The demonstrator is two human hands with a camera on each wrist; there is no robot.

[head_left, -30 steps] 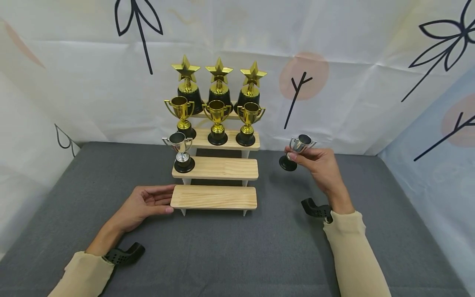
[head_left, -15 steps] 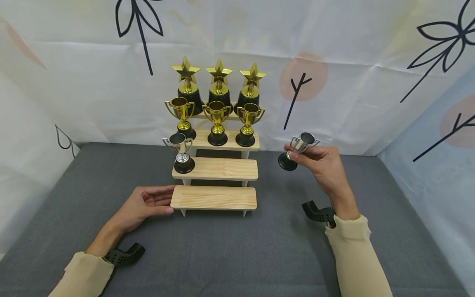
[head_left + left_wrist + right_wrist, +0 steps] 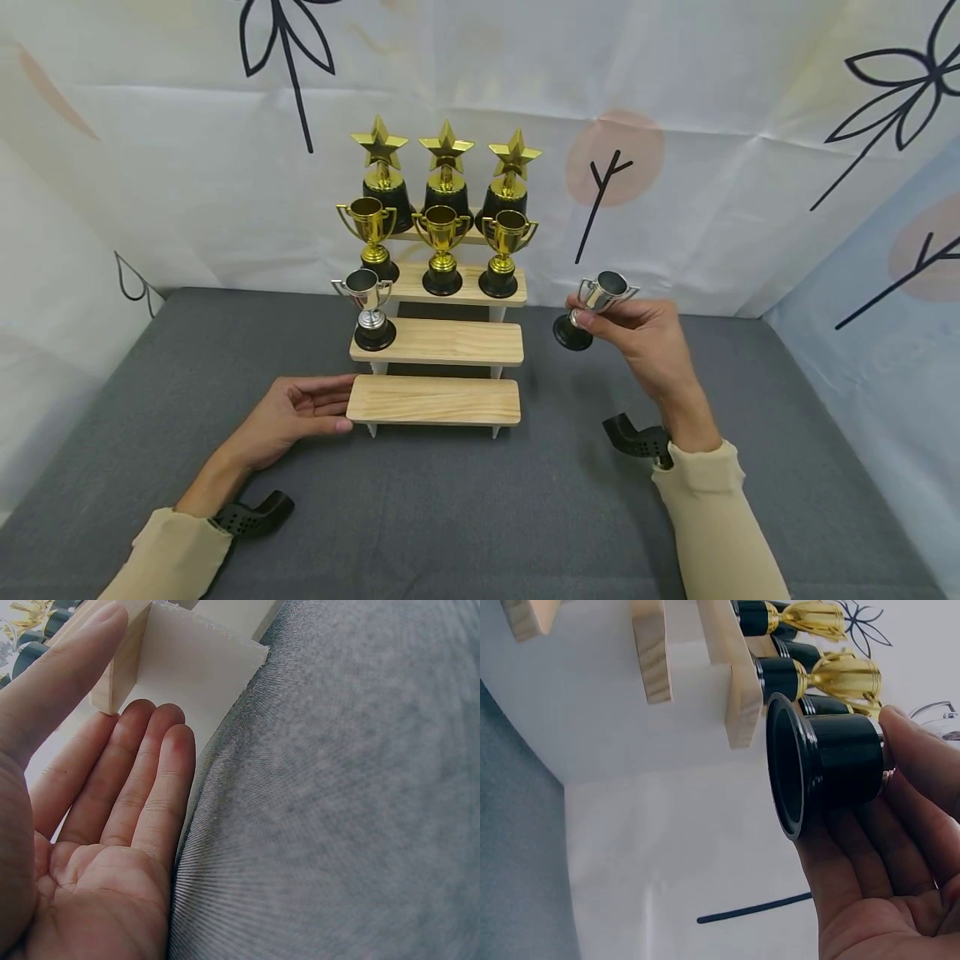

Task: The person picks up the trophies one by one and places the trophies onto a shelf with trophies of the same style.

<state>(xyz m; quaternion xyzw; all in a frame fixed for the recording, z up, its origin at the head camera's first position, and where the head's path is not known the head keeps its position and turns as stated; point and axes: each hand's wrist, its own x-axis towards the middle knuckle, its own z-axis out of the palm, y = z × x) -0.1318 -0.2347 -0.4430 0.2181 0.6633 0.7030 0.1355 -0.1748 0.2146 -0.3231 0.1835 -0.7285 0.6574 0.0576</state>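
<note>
To the right of a stepped wooden display stand point(image 3: 433, 400), my right hand point(image 3: 652, 346) pinches a silver trophy cup point(image 3: 609, 287) between thumb and fingers below its bowl. The cup tilts to the right, above the table. In the right wrist view its black base point(image 3: 847, 757) shows a hollow underside. My left hand point(image 3: 281, 417) lies at the left end of the lowest shelf, fingers extended. In the left wrist view, its fingertips point(image 3: 174, 746) are right at the white side support and the shelf's end. Another silver trophy cup point(image 3: 365, 292) stands upright at the left of the second-lowest shelf.
Three gold trophy cups point(image 3: 441, 229) stand along the shelf above, and three gold star trophies point(image 3: 446, 150) fill the top shelf behind them. A grey cloth point(image 3: 480, 517) covers the table. White printed fabric point(image 3: 690, 233) hangs close behind the stand.
My right hand has shifted slightly left with the silver trophy cup, closer to the stand. The left hand has stayed at the lowest shelf's end.
</note>
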